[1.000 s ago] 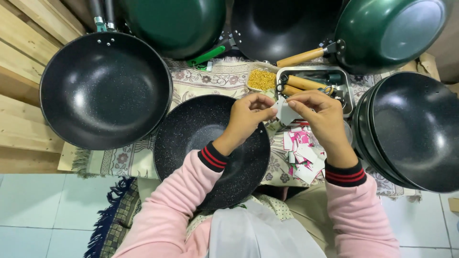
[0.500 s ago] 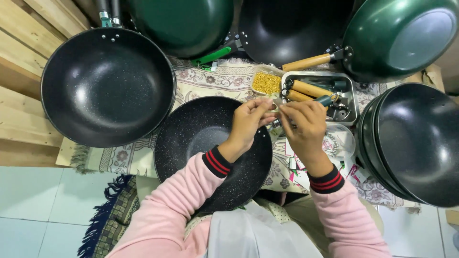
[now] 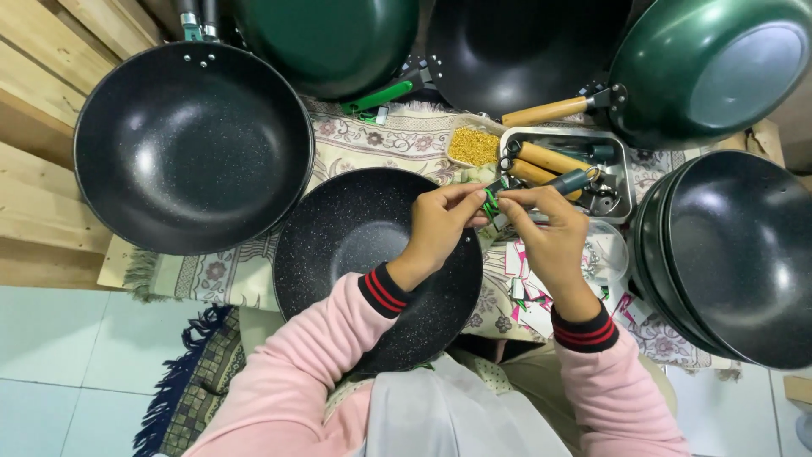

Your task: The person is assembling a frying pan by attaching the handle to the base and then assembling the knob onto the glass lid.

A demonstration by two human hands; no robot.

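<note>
A: Your left hand [image 3: 436, 224] and right hand [image 3: 550, 233] both pinch the small green metal fitting [image 3: 491, 201], held above the black speckled non-stick wok [image 3: 355, 245].

B: Loosen those fingertips and I reckon it drops into the wok, perhaps marking the coating.

Two hands are in view, the left hand [image 3: 436, 227] and the right hand [image 3: 550, 237].

Three black pans show their speckled insides: one large black pan [image 3: 193, 145] at the left, one black pan [image 3: 372, 254] under the left wrist, and one dark pan [image 3: 520, 51] at the top.

Two green pans lie bottom-up: one [image 3: 326, 38] at top centre, one [image 3: 710, 68] at top right.

One stack of black pans [image 3: 732, 254] stands at the right; its number cannot be told.

One metal tray [image 3: 622, 182] holds at least two wooden handles [image 3: 541, 165].

One small heap of yellow pieces [image 3: 472, 145] sits beside it.
</note>
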